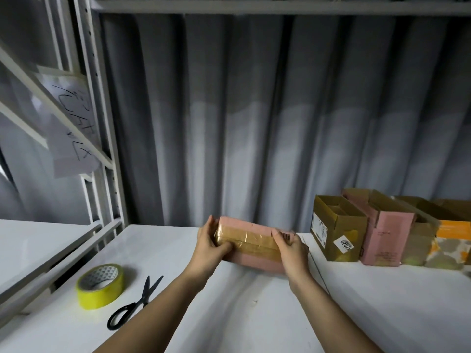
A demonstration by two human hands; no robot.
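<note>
Left hand (pixel 212 244) and right hand (pixel 290 248) grip pink, tape-banded box (pixel 254 259)

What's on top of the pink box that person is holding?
A wide strip of glossy brownish tape runs along the top of the pink cardboard box, with a barcode label near its right end. The left hand and right hand grip the ends, hiding part of each.

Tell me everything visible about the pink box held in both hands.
The pink box is a closed, oblong carton, seemingly cardboard, lying lengthwise across the view. A band of shiny brown tape runs along its length. A barcode label shows near the right end. The left hand grips the left end, thumb on the tape; the right hand grips the right end. It sits low over the white table; contact unclear.
</note>
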